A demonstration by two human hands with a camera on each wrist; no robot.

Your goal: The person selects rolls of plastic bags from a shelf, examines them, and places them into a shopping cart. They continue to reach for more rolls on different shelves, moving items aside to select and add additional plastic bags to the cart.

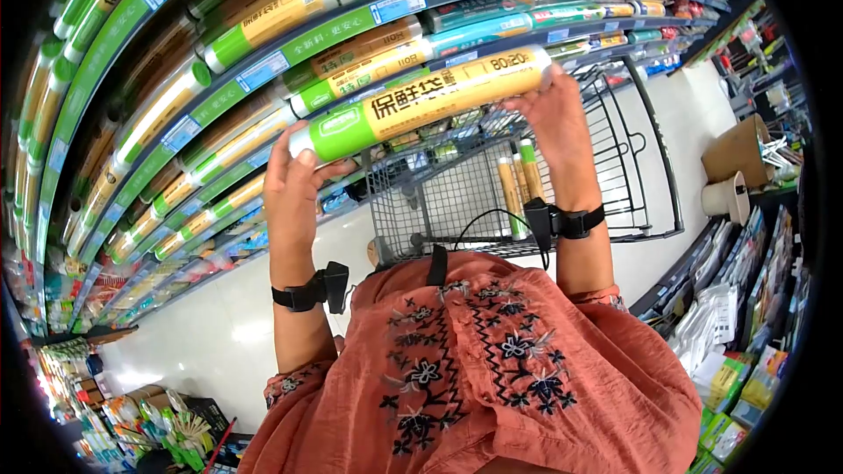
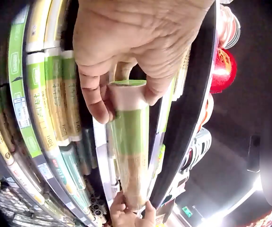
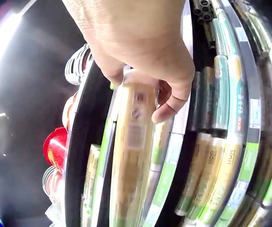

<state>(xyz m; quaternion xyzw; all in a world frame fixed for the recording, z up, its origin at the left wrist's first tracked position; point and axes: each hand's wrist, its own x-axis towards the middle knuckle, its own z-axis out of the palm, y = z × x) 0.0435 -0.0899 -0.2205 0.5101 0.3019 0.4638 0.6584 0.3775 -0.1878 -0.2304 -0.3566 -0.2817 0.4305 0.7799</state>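
Note:
A long green and yellow roll [image 1: 421, 104] with large printed characters is held between both hands, tilted up toward the right in the head view. The left hand [image 1: 294, 177] grips its green end, thumb on the near side. At the yellow end the right hand [image 1: 558, 114] holds the roll by its tip. In the left wrist view, the left hand's [image 2: 136, 42] fingers and thumb pinch the end of the roll [image 2: 130, 137]. The right wrist view has the right hand [image 3: 140, 42] round the other end of the roll [image 3: 132, 142], a barcode showing.
Curved shelves [image 1: 307, 35] packed with similar rolls run across the top and left. Below the held roll stands a metal shopping cart [image 1: 421, 211], with several rolls [image 1: 511, 189] inside. More goods racks [image 1: 738, 290] are at the right, beside a cardboard box [image 1: 736, 156].

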